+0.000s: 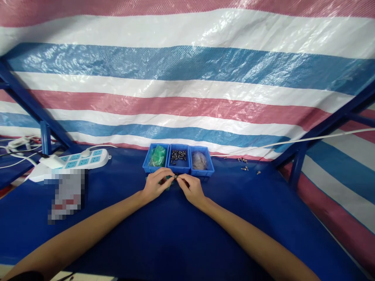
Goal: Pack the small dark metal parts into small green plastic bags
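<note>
My left hand and my right hand meet just in front of three small blue bins. Between their fingertips is a tiny metal part, pinched from both sides; its exact kind is too small to make out. Something green shows under the fingers of my left hand, mostly hidden. The left bin holds a green plastic bag. Several small dark metal pieces lie in the middle bin. In the right bin sits a clear plastic bag.
Several small metal pieces lie loose on the blue table to the right. A white power strip with plugs is at the left, behind a blurred grey packet. A striped tarp hangs behind; a white cable crosses at right.
</note>
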`<action>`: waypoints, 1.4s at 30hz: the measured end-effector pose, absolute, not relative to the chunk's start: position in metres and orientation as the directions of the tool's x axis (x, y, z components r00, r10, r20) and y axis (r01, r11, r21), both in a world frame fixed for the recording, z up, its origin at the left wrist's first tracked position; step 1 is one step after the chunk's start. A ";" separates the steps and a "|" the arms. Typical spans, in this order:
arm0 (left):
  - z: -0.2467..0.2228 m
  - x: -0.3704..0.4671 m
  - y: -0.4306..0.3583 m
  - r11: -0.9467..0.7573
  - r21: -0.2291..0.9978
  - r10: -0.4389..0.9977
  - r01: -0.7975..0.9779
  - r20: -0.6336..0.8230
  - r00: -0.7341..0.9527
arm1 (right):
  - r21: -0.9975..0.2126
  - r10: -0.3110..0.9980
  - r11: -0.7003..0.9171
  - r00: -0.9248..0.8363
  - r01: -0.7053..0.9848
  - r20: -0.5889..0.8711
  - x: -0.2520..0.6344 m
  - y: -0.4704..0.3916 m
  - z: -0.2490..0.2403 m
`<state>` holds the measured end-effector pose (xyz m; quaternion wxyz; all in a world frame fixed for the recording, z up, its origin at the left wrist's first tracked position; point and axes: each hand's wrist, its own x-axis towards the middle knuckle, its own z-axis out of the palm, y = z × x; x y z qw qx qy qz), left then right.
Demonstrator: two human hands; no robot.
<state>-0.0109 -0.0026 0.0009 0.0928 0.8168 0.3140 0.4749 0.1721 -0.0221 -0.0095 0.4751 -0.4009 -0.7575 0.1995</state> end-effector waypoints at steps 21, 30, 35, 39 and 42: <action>-0.004 -0.012 0.000 -0.756 0.472 0.641 0.454 0.675 0.366 | -0.653 0.766 0.631 -0.198 0.419 0.612 0.171 -0.024 -0.017; -0.003 -0.012 0.000 -0.807 0.442 0.581 0.392 0.716 0.388 | -0.674 0.796 0.598 -0.222 0.434 0.563 0.173 -0.024 -0.016; 0.001 -0.011 0.000 -0.836 0.413 0.545 0.362 0.711 0.445 | -0.680 0.794 0.599 -0.201 0.423 0.573 0.174 -0.023 -0.014; -0.001 -0.010 0.000 -0.839 0.378 0.534 0.391 0.711 0.458 | -0.683 0.789 0.605 -0.196 0.408 0.582 0.174 -0.023 -0.014; -0.002 -0.009 0.000 -0.838 0.363 0.530 0.408 0.718 0.451 | -0.682 0.790 0.604 -0.198 0.412 0.580 0.173 -0.023 -0.014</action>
